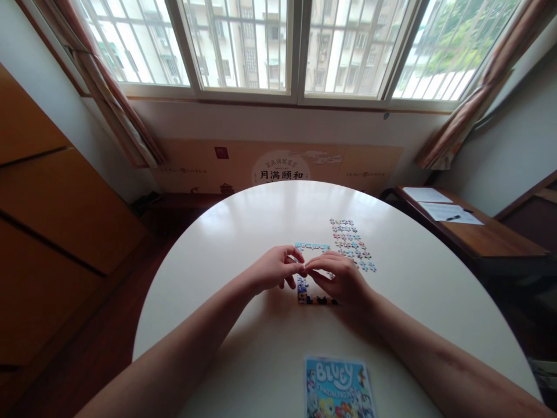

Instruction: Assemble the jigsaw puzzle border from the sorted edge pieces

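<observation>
My left hand (281,268) and my right hand (342,277) meet over the middle of the table. Their thumbs and fingertips pinch together on a small puzzle piece (304,269), mostly covered by the fingers. Beneath them lies a partly joined jigsaw puzzle (301,292), an edge frame with a light blue top row, a bluish left side and a dark and orange bottom row. My right hand hides much of its right side. Beyond that hand, several loose puzzle pieces (348,237) are laid out in short rows.
Near the table's front edge lies a blue picture sheet (338,388) lettered "BLUEY". The round white table (195,290) has a curved edge. At the right, a wooden side table (500,232) bears papers (452,213) and a pen. Windows and a long printed box stand beyond.
</observation>
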A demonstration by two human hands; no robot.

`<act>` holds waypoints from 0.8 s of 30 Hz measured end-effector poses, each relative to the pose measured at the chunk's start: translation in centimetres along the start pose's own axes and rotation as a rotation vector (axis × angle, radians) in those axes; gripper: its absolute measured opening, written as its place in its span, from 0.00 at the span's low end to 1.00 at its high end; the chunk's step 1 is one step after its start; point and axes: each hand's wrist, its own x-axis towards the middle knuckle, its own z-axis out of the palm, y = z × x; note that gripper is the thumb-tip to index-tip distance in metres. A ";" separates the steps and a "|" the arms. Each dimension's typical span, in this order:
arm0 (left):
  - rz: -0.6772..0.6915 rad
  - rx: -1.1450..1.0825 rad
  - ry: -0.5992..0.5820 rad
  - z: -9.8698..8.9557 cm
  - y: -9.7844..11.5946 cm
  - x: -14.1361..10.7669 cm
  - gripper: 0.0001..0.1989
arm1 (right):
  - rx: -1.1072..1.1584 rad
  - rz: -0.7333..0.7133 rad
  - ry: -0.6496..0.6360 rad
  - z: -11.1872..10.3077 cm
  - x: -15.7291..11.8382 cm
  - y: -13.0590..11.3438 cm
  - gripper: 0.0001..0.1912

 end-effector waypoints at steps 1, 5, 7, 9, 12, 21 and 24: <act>-0.002 0.000 -0.001 0.0 0.0 0.0 0.08 | -0.001 0.005 0.000 0.0 0.0 0.0 0.06; 0.003 -0.014 0.001 0.1 -0.1 0.0 0.06 | -0.041 -0.006 0.020 -0.1 -0.1 0.1 0.05; 0.012 -0.026 0.000 0.0 -0.2 0.0 0.05 | -0.064 -0.006 0.036 -0.1 -0.2 0.2 0.05; 0.016 -0.031 0.001 0.1 -0.2 0.1 0.06 | -0.084 0.006 0.043 -0.2 -0.2 0.2 0.05; 0.014 -0.035 0.004 0.2 -0.3 0.1 0.07 | -0.106 0.020 0.044 -0.1 -0.3 0.1 0.06; 0.123 0.345 0.264 -2.1 -1.1 0.4 0.07 | -0.172 0.002 0.106 -1.9 0.0 0.6 0.07; 0.224 0.680 0.466 -3.4 -2.2 1.2 0.11 | -0.223 0.138 0.283 -3.7 -0.1 1.7 0.05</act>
